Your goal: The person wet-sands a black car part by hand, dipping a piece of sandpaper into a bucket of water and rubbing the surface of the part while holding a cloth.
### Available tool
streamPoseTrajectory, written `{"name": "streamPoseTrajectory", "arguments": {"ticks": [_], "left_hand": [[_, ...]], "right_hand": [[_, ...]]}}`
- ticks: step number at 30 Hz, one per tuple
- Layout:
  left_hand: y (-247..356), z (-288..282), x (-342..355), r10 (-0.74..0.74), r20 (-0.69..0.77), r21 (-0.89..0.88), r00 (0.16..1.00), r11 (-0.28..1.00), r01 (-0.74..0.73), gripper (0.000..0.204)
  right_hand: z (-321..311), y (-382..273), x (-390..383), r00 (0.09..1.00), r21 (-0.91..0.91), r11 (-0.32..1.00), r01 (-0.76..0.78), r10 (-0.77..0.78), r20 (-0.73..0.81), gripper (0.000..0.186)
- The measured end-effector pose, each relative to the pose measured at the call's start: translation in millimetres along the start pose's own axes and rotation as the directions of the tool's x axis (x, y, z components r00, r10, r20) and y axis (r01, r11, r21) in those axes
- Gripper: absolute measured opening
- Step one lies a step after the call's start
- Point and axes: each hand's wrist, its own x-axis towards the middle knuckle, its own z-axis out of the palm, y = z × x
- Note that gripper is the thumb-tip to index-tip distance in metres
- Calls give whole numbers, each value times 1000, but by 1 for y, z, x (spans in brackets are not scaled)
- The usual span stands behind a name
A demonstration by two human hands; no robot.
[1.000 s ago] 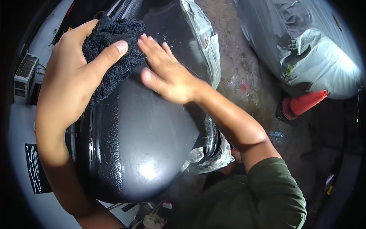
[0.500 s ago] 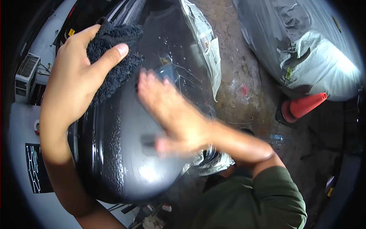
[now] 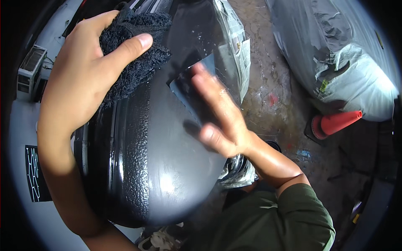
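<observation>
My left hand grips a fluffy dark cloth, thumb on top, above the left edge of a dark grey car body panel. The panel is rounded, wet-looking and shiny, with droplets at its far part. On it lies a thin blue-grey sheet that looks like sandpaper, partly covered by my right hand. That hand is open, its fingers stretched forward over the sheet and the thumb apart. Its fingers are slightly blurred, and I cannot tell how firmly they touch the sheet.
Printed masking paper runs along the panel's right edge. Across the stained floor, a vehicle-sized shape stands under a grey cover, with an orange-red cone beside it. A white box-like unit is at the far left.
My right hand has moved rightward over the panel and onto the sheet, which shows more fully. My left hand still holds the cloth. The whole view has shifted slightly.
</observation>
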Motion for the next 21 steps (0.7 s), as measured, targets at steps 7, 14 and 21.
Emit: {"name": "streamPoseTrajectory", "arguments": {"ticks": [7, 14, 21], "left_hand": [[-4, 3, 1, 30, -117, 258, 993, 966, 1, 54], [1, 4, -10, 59, -127, 165, 990, 986, -38, 52], [2, 4, -3, 5, -82, 87, 997, 996, 3, 77]], "right_hand": [[1, -2, -5, 717, 277, 767, -580, 641, -274, 93], [-23, -13, -2, 666, 557, 740, -377, 634, -392, 44], [-35, -40, -12, 817, -414, 707, -573, 457, -351, 81]]}}
